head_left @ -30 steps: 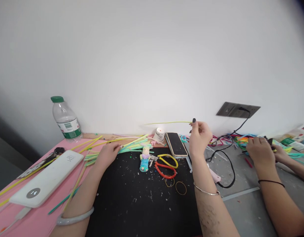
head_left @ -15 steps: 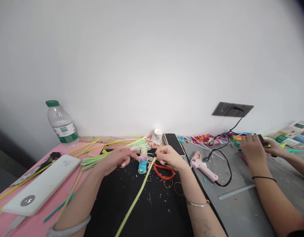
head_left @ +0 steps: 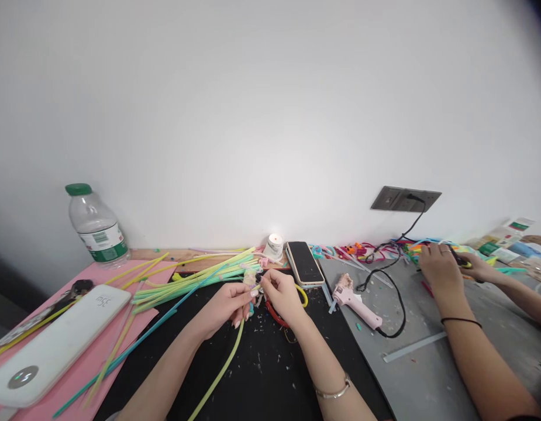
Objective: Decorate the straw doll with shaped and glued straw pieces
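My left hand (head_left: 230,304) is closed around a small fuzzy doll (head_left: 249,278); its cream head shows above my fingers and a bit of teal body below, the rest hidden. A long yellow-green pipe cleaner (head_left: 224,368) hangs from between my hands toward the near edge. With thumb and forefinger, my right hand (head_left: 281,293) pinches the upper part of that pipe cleaner against the doll, beside a small black piece (head_left: 258,278). Scissors with a red-and-yellow handle (head_left: 304,296) lie partly under my right hand on the black mat (head_left: 261,380).
Green and yellow pipe cleaners (head_left: 195,287) lie left of my hands. Nearby are a white power bank (head_left: 59,345), a bottle (head_left: 99,228), a phone (head_left: 304,262), a white cup (head_left: 274,248) and a pink glue gun (head_left: 357,304) with cord. Another person's hands (head_left: 443,272) work at right.
My left hand has moved right and closed on the doll, which stood uncovered between my hands. My right hand has brought the pipe cleaner left to it. The view has shifted slightly.
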### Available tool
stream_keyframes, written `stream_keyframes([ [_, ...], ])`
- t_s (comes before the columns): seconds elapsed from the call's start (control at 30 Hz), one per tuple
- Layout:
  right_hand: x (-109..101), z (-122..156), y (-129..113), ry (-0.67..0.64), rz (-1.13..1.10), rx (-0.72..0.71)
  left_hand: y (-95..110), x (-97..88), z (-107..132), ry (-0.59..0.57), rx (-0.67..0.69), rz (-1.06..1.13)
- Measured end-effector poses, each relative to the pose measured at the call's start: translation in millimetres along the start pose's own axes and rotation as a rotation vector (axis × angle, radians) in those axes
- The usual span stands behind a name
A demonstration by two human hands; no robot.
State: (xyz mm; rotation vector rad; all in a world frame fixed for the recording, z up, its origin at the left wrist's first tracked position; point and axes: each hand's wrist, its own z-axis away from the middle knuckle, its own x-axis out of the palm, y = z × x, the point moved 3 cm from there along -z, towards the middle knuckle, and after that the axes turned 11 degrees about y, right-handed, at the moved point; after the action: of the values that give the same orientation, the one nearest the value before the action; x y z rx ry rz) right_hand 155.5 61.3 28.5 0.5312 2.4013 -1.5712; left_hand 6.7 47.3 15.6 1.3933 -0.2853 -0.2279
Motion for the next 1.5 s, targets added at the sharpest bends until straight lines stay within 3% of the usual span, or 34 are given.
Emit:
stream_keyframes([
  [0.27,1.0,5.6,-7.8,0.069,0.130,-0.111,-0.7,3.5,-1.5,0.066,-0.013,0.097],
  [0.57,4.8,7.4,-7.4,0.084,0.099,-0.149,-3.0,1.6,-4.5,0.129,0.020,0.234],
  [0.83,5.9,6.7,2.9,0.213,0.003,-0.002,-2.9,2.6,-3.5,0.174,0.087,0.262],
  [1.0,7.2,8.7,4.7,0.248,-0.066,0.005,-3.9,0.7,-4.6,0.190,0.100,0.307],
  [1.23,7.7,12.2,5.9,0.285,-0.117,0.000,-8.6,-20.9,-5.6,0.448,0.127,0.382],
  [1.5,12.5,14.6,2.9,0.238,-0.140,0.002,-12.9,-34.3,-5.4,0.572,0.131,0.386],
])
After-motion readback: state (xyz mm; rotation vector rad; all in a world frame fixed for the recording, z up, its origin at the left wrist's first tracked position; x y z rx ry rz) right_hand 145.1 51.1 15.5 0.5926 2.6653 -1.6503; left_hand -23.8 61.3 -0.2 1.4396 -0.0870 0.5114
